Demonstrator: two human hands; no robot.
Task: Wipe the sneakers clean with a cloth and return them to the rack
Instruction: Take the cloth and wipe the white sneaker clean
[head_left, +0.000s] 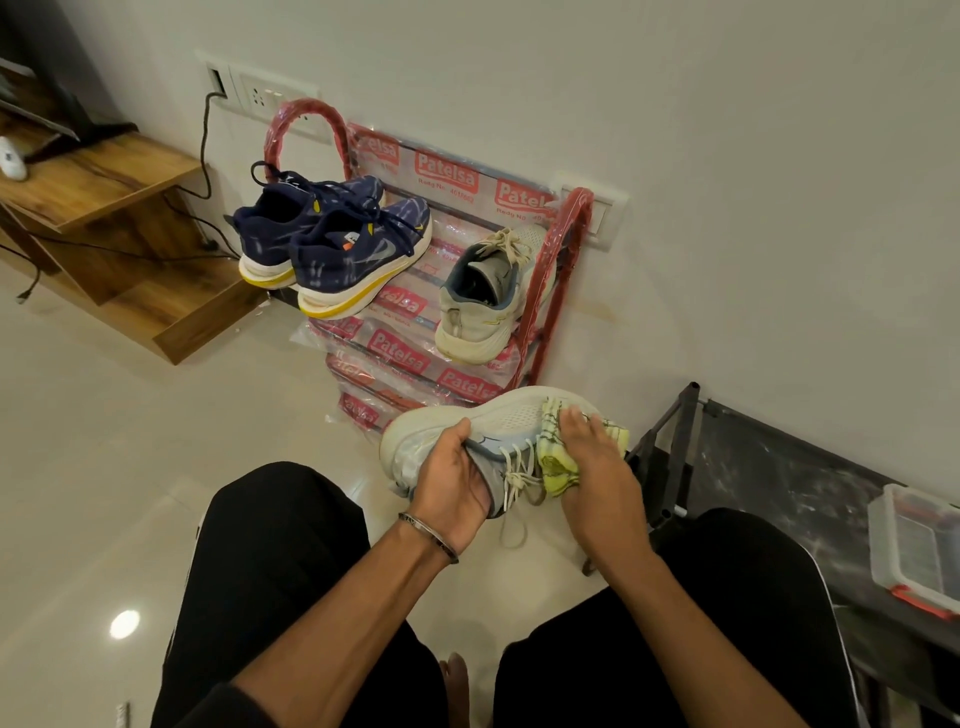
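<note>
My left hand grips a white sneaker by its heel and collar, holding it sideways above my knees. My right hand presses a yellow-green cloth against the sneaker's toe and lace area. The matching white sneaker sits on the right of the red rack, which is still wrapped in printed plastic. A pair of navy sneakers with yellow soles stands on the rack's left side.
A wooden TV unit with cables stands at the left. A low black stand with a clear plastic box is at the right by the wall. My legs in black trousers fill the foreground over the pale tiled floor.
</note>
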